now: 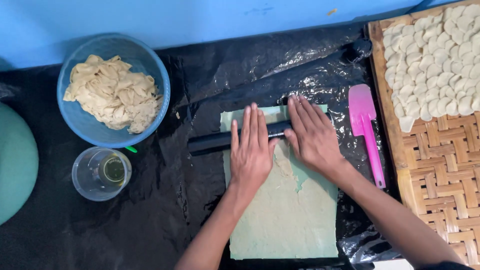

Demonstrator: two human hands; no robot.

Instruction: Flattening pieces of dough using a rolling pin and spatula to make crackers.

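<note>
Surface (150,235) covered in crinkled black plastic, blue wall behind. Dark rolling pin (215,141) partly hidden under both hands, right end covered. Left hand (251,150) and right hand (312,135) laid flat, fingers extended, side by side, pressed on the pin over a thin pale dough sheet (285,220) on a green mat; near edge cut off. Blue bowl (80,120) far left filled with dough scraps (114,93). Clear cup (101,173) near it, yellowish liquid inside. Pink spatula (366,125) right. Woven tray (440,165) right, cut off, loaded with small dough pieces (435,60). Green round object at left edge, unidentifiable.
</note>
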